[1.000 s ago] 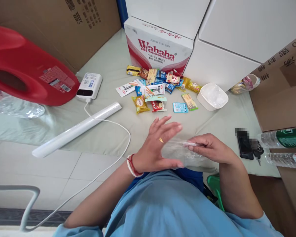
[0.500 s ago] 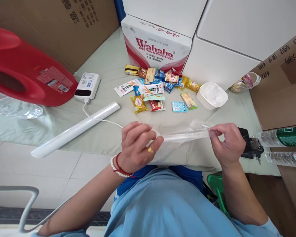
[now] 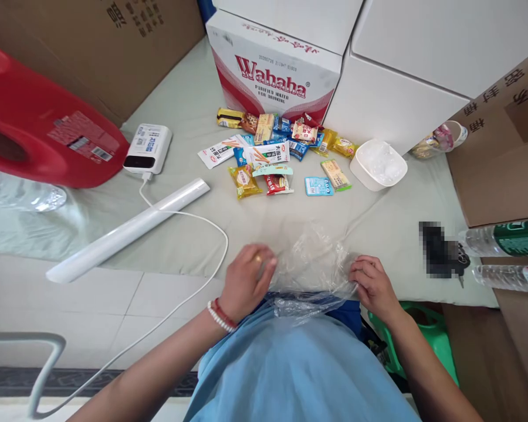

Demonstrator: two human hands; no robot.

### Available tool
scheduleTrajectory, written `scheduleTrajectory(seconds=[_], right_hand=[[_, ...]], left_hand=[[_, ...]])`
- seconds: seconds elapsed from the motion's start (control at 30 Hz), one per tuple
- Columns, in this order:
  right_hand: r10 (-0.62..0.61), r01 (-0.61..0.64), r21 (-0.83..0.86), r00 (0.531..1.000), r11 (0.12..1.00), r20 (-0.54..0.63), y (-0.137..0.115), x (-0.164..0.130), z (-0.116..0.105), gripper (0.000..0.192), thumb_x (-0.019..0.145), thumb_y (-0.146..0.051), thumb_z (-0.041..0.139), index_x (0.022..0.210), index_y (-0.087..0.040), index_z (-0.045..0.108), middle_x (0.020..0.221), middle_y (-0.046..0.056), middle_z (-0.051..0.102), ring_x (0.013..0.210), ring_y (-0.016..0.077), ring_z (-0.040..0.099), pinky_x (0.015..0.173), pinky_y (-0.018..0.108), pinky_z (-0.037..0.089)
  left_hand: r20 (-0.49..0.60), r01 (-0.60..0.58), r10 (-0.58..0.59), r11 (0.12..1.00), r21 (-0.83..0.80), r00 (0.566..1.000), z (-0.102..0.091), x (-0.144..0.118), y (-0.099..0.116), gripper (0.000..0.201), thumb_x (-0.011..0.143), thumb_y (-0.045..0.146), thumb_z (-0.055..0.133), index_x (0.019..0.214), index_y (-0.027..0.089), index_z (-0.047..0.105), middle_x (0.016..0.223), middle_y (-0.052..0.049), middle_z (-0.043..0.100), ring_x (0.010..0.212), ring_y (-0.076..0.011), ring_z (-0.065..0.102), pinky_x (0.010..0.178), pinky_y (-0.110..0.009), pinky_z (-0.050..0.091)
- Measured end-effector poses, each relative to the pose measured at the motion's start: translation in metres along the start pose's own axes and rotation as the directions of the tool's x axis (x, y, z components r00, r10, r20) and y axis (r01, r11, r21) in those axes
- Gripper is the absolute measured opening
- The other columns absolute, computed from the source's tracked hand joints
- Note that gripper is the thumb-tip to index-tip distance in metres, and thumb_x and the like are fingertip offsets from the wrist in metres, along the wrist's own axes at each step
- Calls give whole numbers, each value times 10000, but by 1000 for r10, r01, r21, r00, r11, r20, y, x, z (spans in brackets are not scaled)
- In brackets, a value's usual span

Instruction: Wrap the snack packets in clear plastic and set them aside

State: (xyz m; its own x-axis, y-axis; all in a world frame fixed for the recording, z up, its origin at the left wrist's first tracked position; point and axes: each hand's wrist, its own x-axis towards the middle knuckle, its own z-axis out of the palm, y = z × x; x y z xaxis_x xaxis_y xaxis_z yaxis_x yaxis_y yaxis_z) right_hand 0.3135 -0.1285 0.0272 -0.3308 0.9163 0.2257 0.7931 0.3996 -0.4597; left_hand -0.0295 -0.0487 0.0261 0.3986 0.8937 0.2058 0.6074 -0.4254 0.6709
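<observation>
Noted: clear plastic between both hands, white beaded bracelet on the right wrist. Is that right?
Not quite: the head view shows the white beaded bracelet on the wrist of the left hand. The clear plastic does lie between it and the right hand.

Left arm [image 3: 158, 357]: bare, slanting up and in from the bottom left.
Left wrist [image 3: 232, 302]: almost straight.
Left hand [image 3: 249, 275]: back side up, fingers curled in, their tips blurry.
Right arm [image 3: 426, 357]: bare, slanting up and in from the bottom right.
Right hand [image 3: 374, 284]: back side up, fingers bent and pointing toward the other hand.
Both hands: apart, about level; how tightly they squeeze is hard to tell.
</observation>
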Motion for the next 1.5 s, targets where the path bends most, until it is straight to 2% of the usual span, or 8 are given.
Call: scheduleTrajectory(seconds=[0.17,0.47,0.67,0.77,0.9,1.0,1.3,1.5], right_hand=[[-15,9,-69,996,998,-88,3,15,-2,388,774,36,505,914,-248,730,1050,62,715,1165,285,560,947,483,538],[101,-148,-255,977,956,-188,46,24,-25,283,921,-109,580,933,-277,807,1191,88,725,1263,308,550,1046,545,525],[150,-198,-140,944,970,-295,29,64,-31,272,947,-154,546,1020,-263,784,1197,106,707,1249,318,549,1075,578,488],[-38,42,57,998,997,-55,-10,81,-19,275,974,-183,547,1105,-289,765,1163,90,721,1170,284,589,1034,521,516],[-254,218,145,911,965,324,-47,85,12,329,973,-311,654,1294,-275,715,1380,123,647,1191,284,572,1015,488,517],[-281,262,103,875,960,394,-44,68,26,273,956,-202,654,1189,-283,769,1361,103,668,1212,286,565,1009,486,505],[91,-100,53,986,994,141,27,11,-30,239,969,-188,553,938,-259,778,1090,93,760,1085,274,641,913,460,545],[583,-596,42,796,802,161,16,73,-5,542,960,-469,608,1437,-217,554,837,38,754,751,231,691,694,350,514]], left_hand=[[79,-31,23,995,98,997,41,33,8,270,894,449,688,932,183,719,1362,-182,607,1454,-429,403,1177,-659,330],[-39,321,-329,936,-141,943,0,64,-19,270,983,470,495,838,244,518,639,37,543,611,-163,545,646,-285,403],[-257,363,-354,932,-14,899,-8,53,-38,336,890,410,609,1131,177,586,1096,-124,661,932,-250,662,851,-399,526],[-393,195,-113,965,175,912,-5,44,-30,364,889,324,635,1214,161,619,1263,-196,624,1257,-344,582,1080,-543,446],[-7,-187,194,953,240,981,-1,48,-23,261,953,197,539,1132,270,715,1298,-96,702,1431,-301,510,1236,-587,280],[190,-193,149,952,238,970,4,50,-36,333,990,279,520,1272,263,697,1472,-127,627,1479,-321,473,1255,-636,226],[72,-40,18,947,320,997,-10,7,-46,440,1051,373,434,1440,228,581,1528,-154,576,1438,-333,500,1168,-602,333],[-25,-107,125,921,375,992,-10,27,-24,235,1012,279,530,1112,238,739,1360,-122,707,1360,-330,576,1130,-579,365]])
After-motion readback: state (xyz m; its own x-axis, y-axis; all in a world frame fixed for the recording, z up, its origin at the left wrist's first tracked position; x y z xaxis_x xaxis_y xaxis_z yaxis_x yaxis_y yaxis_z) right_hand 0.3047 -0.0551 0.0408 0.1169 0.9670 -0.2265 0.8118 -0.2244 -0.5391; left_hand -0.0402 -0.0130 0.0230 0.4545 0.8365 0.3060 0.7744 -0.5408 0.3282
